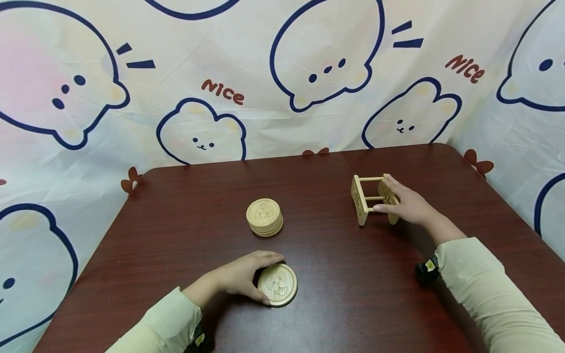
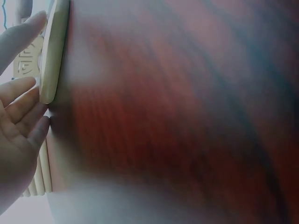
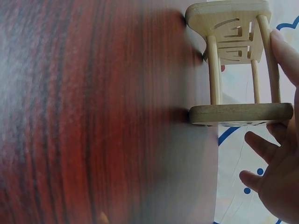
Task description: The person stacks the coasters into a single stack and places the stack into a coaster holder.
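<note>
My left hand (image 1: 240, 277) holds a round, pale wooden coaster (image 1: 279, 285) with a carved leaf pattern, thumb at its near edge and fingers at its far edge. In the left wrist view the coaster (image 2: 54, 56) shows edge-on, close to the tabletop. Farther back stands a stack of several matching coasters (image 1: 265, 215). At the right, my right hand (image 1: 408, 203) grips a small wooden coaster rack (image 1: 358, 206), which has two cut-out side panels joined by rods. The right wrist view shows the rack (image 3: 240, 113) standing on the table, with the thumb against a rod.
Everything rests on a dark red-brown wooden table (image 1: 318, 235) with rounded far corners. Behind it and along its sides hangs a pale cloth (image 1: 265, 127) printed with cartoon bears. Dark bands (image 1: 427, 270) are on both wrists.
</note>
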### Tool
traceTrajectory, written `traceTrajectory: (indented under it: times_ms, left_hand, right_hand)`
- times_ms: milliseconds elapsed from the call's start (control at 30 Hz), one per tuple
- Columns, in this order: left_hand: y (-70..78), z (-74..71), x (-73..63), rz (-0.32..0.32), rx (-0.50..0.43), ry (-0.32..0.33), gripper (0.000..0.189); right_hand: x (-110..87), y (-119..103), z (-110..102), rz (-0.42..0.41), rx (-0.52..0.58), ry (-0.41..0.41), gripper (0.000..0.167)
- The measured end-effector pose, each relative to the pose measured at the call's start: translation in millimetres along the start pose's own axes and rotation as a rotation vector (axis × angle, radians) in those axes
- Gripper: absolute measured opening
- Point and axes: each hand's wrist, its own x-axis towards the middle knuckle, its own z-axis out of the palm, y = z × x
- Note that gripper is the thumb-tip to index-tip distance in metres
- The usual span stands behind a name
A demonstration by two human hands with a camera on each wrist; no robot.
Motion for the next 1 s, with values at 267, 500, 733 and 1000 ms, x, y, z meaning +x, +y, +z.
traceTrajectory:
  times_ms: [267,500,733,1000]
  left_hand:
    - [-0.4,2.2,-1.2,-0.003,0.007,-0.007,0.087]
    - [-0.6,4.0,-1.6,0.005,0.017,-0.016,0.088]
    - [0.2,5.8,-1.2,0.014,0.040,-0.015,0.088]
    - [-0.2,7.0,-0.8,0.048,0.065,0.016,0.084]
  right_hand:
    - [-0.2,-1.0,-0.2,0.009,0.004,-0.004,0.097]
    - [0.0,-0.5,-0.6,0.010,0.000,-0.007,0.096]
    - [-1.0,0.4,0.0,0.005,0.008,-0.006,0.094]
    - [-0.6,0.4,0.1,-0.008,0.012,0.003,0.095]
